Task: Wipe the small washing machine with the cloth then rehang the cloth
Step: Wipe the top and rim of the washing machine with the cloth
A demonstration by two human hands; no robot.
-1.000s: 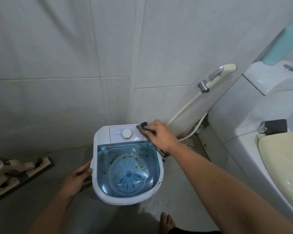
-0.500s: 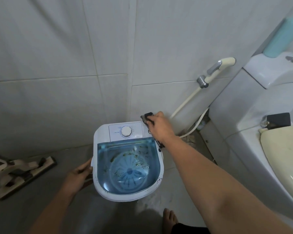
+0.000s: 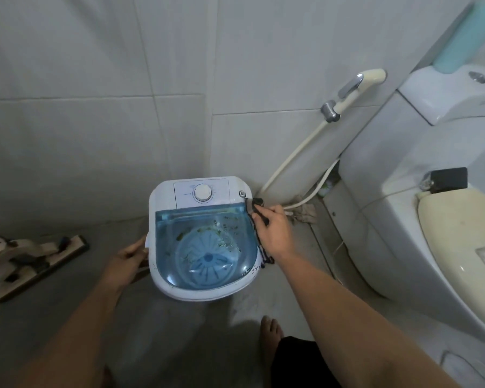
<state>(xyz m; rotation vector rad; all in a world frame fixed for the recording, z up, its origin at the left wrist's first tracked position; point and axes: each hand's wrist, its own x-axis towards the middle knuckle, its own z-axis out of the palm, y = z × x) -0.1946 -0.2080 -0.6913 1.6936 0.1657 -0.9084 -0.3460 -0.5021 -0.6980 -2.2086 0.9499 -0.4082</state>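
Observation:
The small washing machine [image 3: 163, 278] stands on the floor in the room's corner, white with a clear blue lid and a round dial at its back panel. Dirt specks show under the lid. My right hand [image 3: 275, 233] presses a dark cloth [image 3: 254, 206] against the machine's right rim, just below the back right corner; a dark strip of the cloth trails down along that rim. My left hand [image 3: 125, 263] grips the machine's left side, fingers curled around the edge.
A toilet [image 3: 445, 219] with a cream lid fills the right side. A bidet sprayer [image 3: 356, 85] and its hose hang on the tiled wall behind the machine. A flat mop head [image 3: 37, 264] lies on the floor at left. My bare foot [image 3: 269, 331] stands near the machine.
My right hand slid the cloth from the back right corner of the top panel down onto the right rim. The left hand stayed on the machine's left side.

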